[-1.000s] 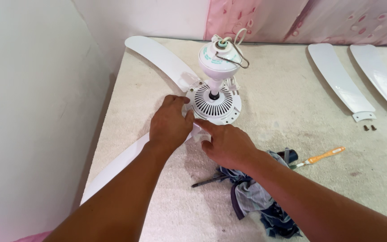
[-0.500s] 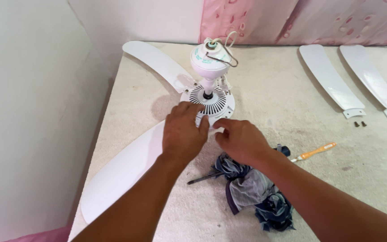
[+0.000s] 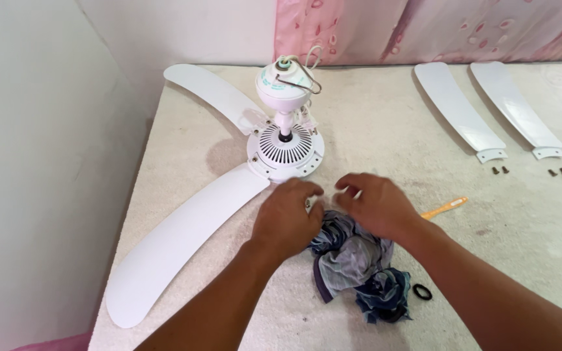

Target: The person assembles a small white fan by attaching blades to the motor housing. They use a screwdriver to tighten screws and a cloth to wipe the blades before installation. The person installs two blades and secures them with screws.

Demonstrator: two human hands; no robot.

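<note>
Crumpled blue-grey cloth lies on the cream surface, just in front of the white ceiling fan motor. Left hand and right hand hover over its upper edge, fingers loosely curled; whether they pinch anything, I cannot tell.

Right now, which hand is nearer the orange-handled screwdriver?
Right. The right hand sits just left of the orange-handled screwdriver, over the blue cloth. The left hand lies farther left, beyond the right hand.

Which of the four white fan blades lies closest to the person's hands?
The long blade fixed to the front left of the fan motor, beside the left hand. The other fixed blade points away; two loose blades lie far right.
</note>
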